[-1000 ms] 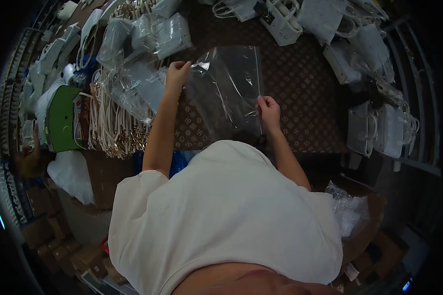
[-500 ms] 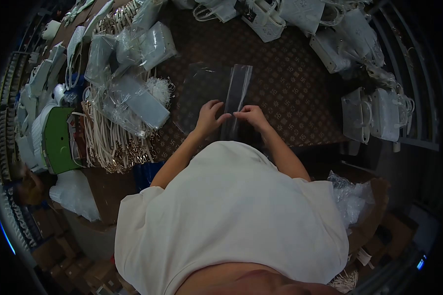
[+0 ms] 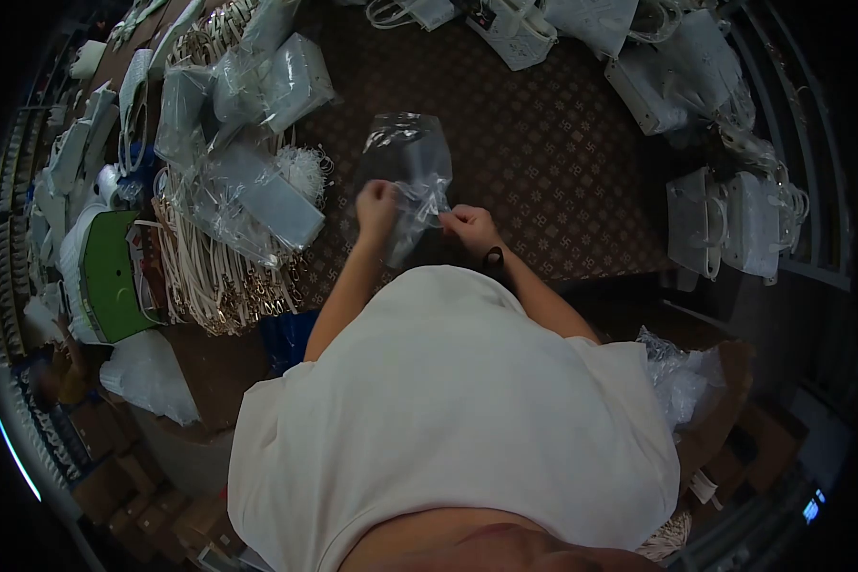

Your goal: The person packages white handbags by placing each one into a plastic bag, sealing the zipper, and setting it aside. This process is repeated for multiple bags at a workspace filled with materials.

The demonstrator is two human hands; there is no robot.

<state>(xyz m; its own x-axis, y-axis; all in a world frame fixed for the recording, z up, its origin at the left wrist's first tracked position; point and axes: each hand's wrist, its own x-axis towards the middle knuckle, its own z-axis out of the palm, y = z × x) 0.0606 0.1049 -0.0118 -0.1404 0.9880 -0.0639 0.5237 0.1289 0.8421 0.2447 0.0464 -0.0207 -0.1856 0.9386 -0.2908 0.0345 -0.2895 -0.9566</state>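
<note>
A clear plastic bag (image 3: 412, 153) is lifted over the brown patterned table (image 3: 553, 181), crumpled at its near part. On its left side my left hand (image 3: 378, 210) is closed, gripping the plastic. My right hand (image 3: 471, 229) pinches the bag's right edge, close to my body. A dark band circles my right wrist. The two hands are a short way apart, with bunched, shiny plastic between them.
White straps with gold clasps (image 3: 248, 276) and plastic-wrapped items (image 3: 281, 205) lie left, beside a green piece (image 3: 114, 276). White handbags (image 3: 515, 33) line the far edge, more (image 3: 701, 219) stand right. A person's blurred arm (image 3: 65, 372) shows far left.
The bag has gone from lying fairly flat with a folded strip to being raised and crumpled. My left hand has moved left and closed on it; my right hand has shifted slightly left.
</note>
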